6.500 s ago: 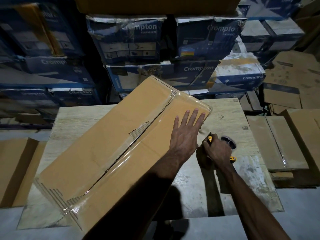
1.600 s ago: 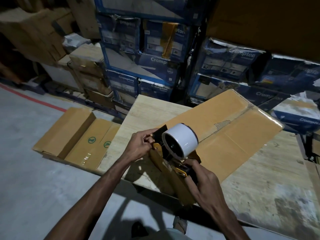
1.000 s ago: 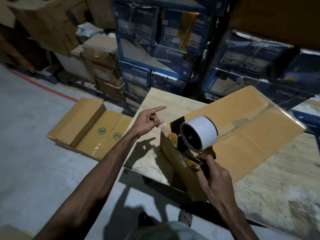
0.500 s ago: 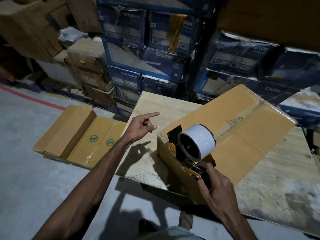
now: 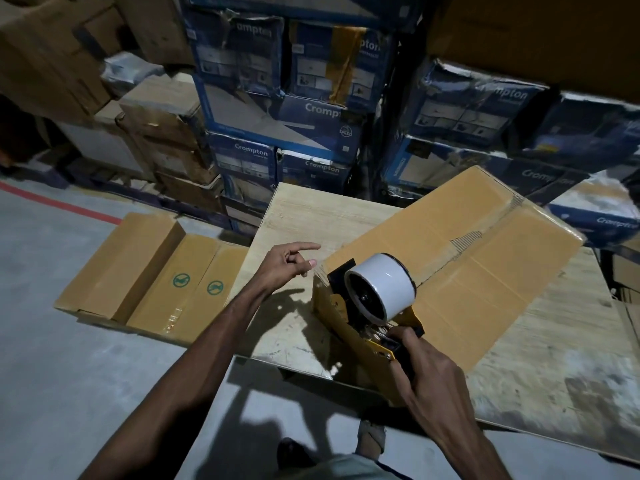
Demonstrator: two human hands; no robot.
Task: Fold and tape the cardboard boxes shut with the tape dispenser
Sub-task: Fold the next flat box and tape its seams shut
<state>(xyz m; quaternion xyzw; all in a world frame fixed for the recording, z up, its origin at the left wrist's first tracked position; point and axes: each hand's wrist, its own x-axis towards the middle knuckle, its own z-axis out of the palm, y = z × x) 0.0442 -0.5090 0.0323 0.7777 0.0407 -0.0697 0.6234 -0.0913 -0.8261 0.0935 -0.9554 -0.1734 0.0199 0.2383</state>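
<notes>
A long brown cardboard box [image 5: 478, 271] lies diagonally on the wooden table [image 5: 554, 358], flaps closed, with clear tape shining along its top seam. My right hand [image 5: 429, 379] grips the handle of the yellow tape dispenser [image 5: 374, 327], whose white tape roll [image 5: 384, 289] sits over the box's near-left end. My left hand [image 5: 287, 265] hovers just left of that end with the index finger straight, the other fingers curled, and the thumb tip at the box's corner. Nothing shows in that hand; whether it touches tape is unclear.
Flat and folded brown cartons [image 5: 149, 282] lie on the grey floor left of the table. Stacks of blue printed boxes [image 5: 277, 109] and brown cartons [image 5: 162, 133] stand close behind. A red floor line [image 5: 59, 206] runs at the left. My feet show below the table's near edge.
Earlier my left hand lay flat on the box; then both hands held the dispenser. Since 1.6 s ago the left hand let go and hovers by the box's end; the dispenser stayed there.
</notes>
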